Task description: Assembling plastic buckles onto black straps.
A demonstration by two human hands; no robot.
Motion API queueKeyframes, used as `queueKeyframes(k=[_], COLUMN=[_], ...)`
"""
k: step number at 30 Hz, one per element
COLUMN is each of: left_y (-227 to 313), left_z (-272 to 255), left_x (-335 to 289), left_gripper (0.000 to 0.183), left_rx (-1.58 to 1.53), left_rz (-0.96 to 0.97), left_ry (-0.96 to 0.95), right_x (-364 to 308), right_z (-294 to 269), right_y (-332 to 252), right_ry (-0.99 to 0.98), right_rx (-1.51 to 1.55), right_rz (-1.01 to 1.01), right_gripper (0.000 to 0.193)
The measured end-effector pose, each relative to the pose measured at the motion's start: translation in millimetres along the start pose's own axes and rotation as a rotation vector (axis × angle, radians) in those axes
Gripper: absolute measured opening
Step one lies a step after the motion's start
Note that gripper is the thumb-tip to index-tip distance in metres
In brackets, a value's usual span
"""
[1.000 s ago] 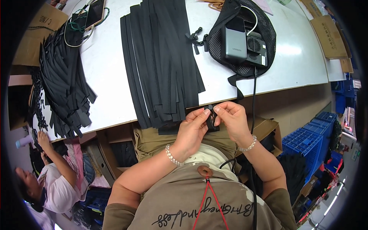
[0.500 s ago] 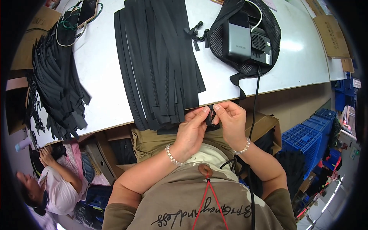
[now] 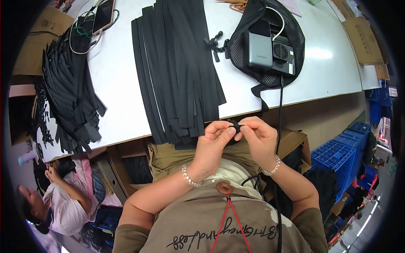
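Note:
Just off the table's front edge, a small black piece (image 3: 234, 125) is pinched between my two hands. Its exact kind is mostly hidden by my fingers; it looks like a folded bit of strap. My left hand (image 3: 211, 145) grips it from the left with thumb and forefinger. From the other side, my right hand (image 3: 260, 138) holds it with thumb and fingertips. Beyond my left hand, long black strips (image 3: 181, 71), some with a ridged line along them, lie in a pile across the table. Several small black knotted pieces (image 3: 217, 45) lie right of that pile.
A black mesh bag (image 3: 239, 50) holds a grey power bank (image 3: 260, 49), with a black cable (image 3: 281, 99) running down past my right hand. At left lie another strip pile (image 3: 71, 88) and a phone (image 3: 103, 16). Blue crates (image 3: 333, 154) stand right; another person (image 3: 63, 206) works left.
My hands have turned the small black piece and brought their fingertips closer together around it. My right hand has shifted slightly right. The whole view has moved a little.

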State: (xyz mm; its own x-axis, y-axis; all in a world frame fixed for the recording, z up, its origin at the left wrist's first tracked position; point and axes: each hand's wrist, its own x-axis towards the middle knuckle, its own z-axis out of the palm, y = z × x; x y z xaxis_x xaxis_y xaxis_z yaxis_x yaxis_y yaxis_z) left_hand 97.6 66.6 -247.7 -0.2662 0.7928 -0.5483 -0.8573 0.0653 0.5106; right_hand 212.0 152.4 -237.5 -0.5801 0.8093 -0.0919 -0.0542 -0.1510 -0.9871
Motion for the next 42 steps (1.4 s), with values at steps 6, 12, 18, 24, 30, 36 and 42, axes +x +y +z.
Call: queueKeyframes(k=[6, 12, 18, 24, 30, 36, 42], left_y=[3.6, 3.0, 14.0, 15.2, 11.3, 11.4, 13.9], left_z=[-1.0, -2.5, 3.1, 2.2, 8.9, 12.0, 9.6], left_x=[-2.4, -0.9, -5.4, -7.3, -14.1, -16.4, -15.2], left_gripper=[0.009, 0.012, 0.017, 0.021, 0.022, 0.023, 0.024], left_rx=[0.089, 0.110, 0.282, 0.420, 0.151, 0.033, -0.105], left_rz=[0.193, 0.188, 0.262, 0.305, 0.143, 0.108, 0.047], left_ry=[-0.247, -0.287, -0.237, -0.199, -0.078, -0.110, -0.072], right_x=[-5.0, -7.0, -11.2, 5.8, 14.9, 15.9, 21.4], right_z=[-3.2, -3.8, -1.7, -1.0, -5.9, -2.5, 2.6], right_y=[-14.6, -18.1, -33.0, -50.7, -62.4, -67.8, -64.7], right_ry=[-0.080, -0.079, -0.081, -0.241, -0.370, -0.427, -0.387], right_rx=[-0.129, -0.177, -0.069, -0.517, -0.333, -0.359, -0.360], right_rz=[-0.231, -0.304, 0.053, -0.135, 0.219, 0.245, 0.268], right_gripper=[0.013, 0.013, 0.003, 0.008, 0.010, 0.012, 0.011])
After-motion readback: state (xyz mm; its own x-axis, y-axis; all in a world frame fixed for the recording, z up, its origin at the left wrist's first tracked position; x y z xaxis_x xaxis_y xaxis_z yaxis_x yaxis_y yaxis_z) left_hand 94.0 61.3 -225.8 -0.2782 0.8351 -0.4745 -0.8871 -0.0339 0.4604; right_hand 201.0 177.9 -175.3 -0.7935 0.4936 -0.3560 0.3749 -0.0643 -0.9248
